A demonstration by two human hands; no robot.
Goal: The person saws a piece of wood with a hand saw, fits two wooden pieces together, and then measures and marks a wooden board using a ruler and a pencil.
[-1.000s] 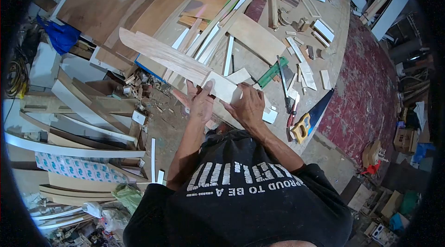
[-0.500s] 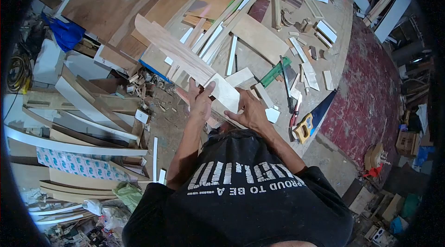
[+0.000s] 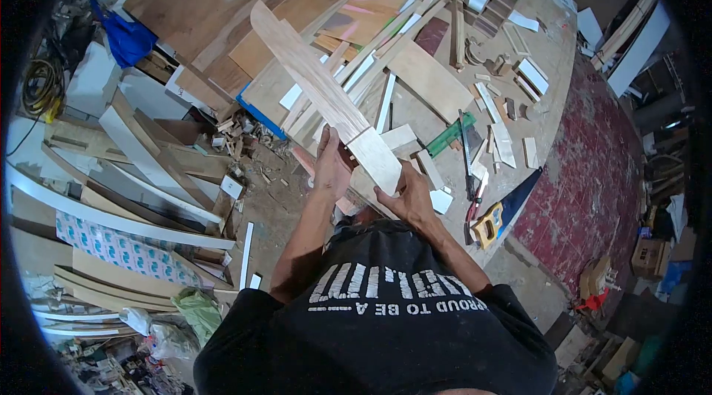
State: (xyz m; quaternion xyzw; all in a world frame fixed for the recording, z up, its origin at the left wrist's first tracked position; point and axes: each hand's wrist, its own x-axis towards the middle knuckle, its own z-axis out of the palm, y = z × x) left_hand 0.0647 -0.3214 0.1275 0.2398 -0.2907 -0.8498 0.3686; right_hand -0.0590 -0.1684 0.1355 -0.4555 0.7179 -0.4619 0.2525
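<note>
A long wooden board [image 3: 315, 80] with a rounded far end slants across the front of the workbench. Its near section is a paler wooden piece [image 3: 376, 160], with a visible seam between the two. My left hand [image 3: 330, 161] is at the board's left edge beside that seam, its fingers partly hidden below. At the near end, my right hand [image 3: 412, 198] grips the corner of the paler piece, thumb on the near side. Just beyond the right hand lie a pale block [image 3: 429, 169] and a green mitre box [image 3: 450, 134].
A handsaw with a yellow handle [image 3: 487, 226] lies at the bench's right edge, near a narrow dark saw [image 3: 467, 161]. Wood strips and offcuts cover the workbench [image 3: 415, 117]. Curved panels [image 3: 119, 209] are stacked at left; a dark red sheet [image 3: 586, 172] lies right.
The board has turned to a steeper slant, its rounded end shifting right and up in view. My left thumb has left the board's top face; my right hand stays at the near end. The camera view has shifted slightly.
</note>
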